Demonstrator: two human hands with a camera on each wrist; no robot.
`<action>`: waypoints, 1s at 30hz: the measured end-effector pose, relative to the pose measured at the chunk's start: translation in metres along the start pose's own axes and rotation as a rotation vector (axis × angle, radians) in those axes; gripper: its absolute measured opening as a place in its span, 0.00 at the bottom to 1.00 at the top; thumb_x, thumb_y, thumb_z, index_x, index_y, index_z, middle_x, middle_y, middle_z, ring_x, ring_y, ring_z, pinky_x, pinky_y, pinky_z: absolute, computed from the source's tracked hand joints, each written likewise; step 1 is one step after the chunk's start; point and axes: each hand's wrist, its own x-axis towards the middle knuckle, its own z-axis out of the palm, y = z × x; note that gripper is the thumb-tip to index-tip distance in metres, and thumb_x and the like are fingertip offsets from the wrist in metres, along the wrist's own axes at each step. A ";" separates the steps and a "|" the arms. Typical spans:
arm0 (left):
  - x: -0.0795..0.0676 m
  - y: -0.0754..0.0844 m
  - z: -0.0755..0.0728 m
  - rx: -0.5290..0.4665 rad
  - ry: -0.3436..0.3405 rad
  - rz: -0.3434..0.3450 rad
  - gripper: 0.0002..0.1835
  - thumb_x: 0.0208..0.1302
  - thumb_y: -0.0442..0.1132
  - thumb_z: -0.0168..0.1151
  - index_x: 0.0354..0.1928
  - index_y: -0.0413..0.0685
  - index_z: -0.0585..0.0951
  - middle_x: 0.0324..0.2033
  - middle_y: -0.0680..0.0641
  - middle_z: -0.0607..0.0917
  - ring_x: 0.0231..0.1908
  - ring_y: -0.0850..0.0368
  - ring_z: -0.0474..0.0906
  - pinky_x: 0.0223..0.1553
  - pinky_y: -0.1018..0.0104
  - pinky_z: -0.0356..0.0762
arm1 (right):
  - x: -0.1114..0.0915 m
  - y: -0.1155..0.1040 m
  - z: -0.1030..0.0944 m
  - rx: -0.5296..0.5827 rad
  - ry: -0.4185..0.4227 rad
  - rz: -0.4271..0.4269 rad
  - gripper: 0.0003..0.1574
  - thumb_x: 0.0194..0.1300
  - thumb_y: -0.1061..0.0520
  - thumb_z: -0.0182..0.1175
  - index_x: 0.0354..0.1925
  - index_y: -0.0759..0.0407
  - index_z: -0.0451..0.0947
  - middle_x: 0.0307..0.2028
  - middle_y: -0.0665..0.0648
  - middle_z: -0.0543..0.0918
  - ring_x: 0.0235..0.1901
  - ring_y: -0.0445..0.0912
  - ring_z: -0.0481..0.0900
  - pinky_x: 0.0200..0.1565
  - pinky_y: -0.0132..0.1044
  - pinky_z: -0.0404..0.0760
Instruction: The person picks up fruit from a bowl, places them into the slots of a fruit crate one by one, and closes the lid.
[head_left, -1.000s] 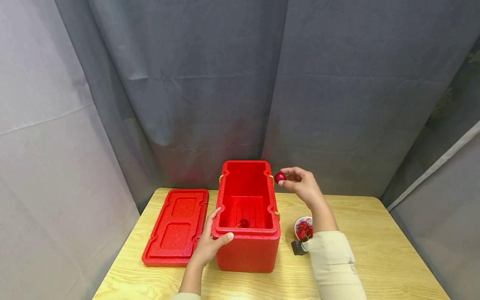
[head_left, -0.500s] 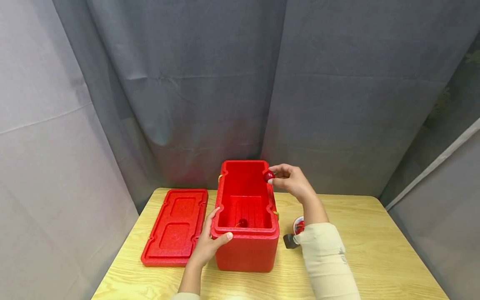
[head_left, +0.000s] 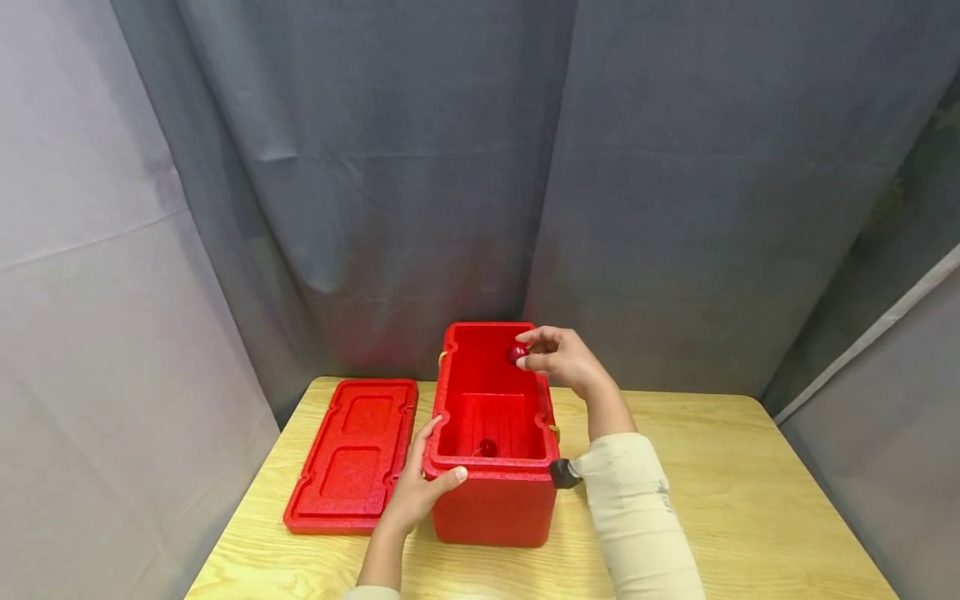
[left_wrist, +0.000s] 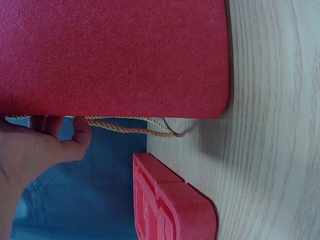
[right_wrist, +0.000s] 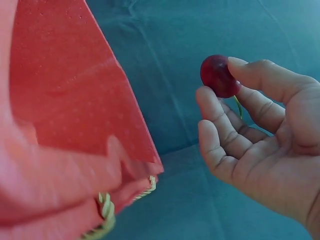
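Observation:
In the head view, my right hand pinches a dark red cherry above the far right part of an open red foam box. The right wrist view shows the cherry between thumb and fingertips, its green stem hanging toward the palm. Another cherry lies on the box floor near the front wall. My left hand holds the box's near left corner, thumb on the front rim and fingers along the left side. In the left wrist view, those fingers are beside a rope handle.
A red lid lies flat on the wooden table, left of the box. A black block is at the right sleeve's cuff. Grey curtains stand behind the table. The right sleeve covers the area right of the box.
My right hand has carried the cherry leftward, from beside the box to over its opening. The right arm now hides the small bowl of cherries. My left hand keeps its place.

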 end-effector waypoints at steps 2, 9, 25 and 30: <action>0.000 -0.001 0.000 -0.002 -0.003 0.005 0.45 0.51 0.42 0.69 0.68 0.68 0.55 0.65 0.46 0.57 0.60 0.45 0.61 0.48 0.57 0.73 | 0.002 0.001 0.002 0.005 -0.004 0.015 0.23 0.56 0.65 0.62 0.51 0.67 0.74 0.35 0.61 0.78 0.35 0.52 0.76 0.46 0.55 0.74; 0.001 -0.002 0.001 -0.012 -0.011 0.006 0.44 0.52 0.41 0.68 0.68 0.67 0.56 0.65 0.46 0.57 0.59 0.45 0.62 0.50 0.57 0.71 | 0.011 0.006 0.005 0.007 -0.040 0.069 0.24 0.58 0.64 0.62 0.53 0.68 0.72 0.36 0.61 0.78 0.40 0.56 0.78 0.47 0.50 0.75; 0.003 -0.001 -0.001 -0.007 -0.011 0.009 0.45 0.52 0.41 0.68 0.69 0.67 0.55 0.65 0.45 0.58 0.60 0.44 0.61 0.50 0.56 0.72 | 0.043 0.014 0.017 0.068 -0.039 0.246 0.21 0.60 0.62 0.62 0.52 0.66 0.73 0.39 0.60 0.81 0.41 0.56 0.79 0.44 0.43 0.78; 0.001 0.007 -0.001 -0.004 -0.008 -0.006 0.45 0.51 0.40 0.69 0.69 0.64 0.55 0.65 0.47 0.57 0.61 0.40 0.58 0.50 0.56 0.72 | 0.052 0.020 0.021 0.103 -0.042 0.287 0.23 0.59 0.63 0.62 0.52 0.68 0.72 0.37 0.60 0.81 0.41 0.57 0.79 0.43 0.41 0.78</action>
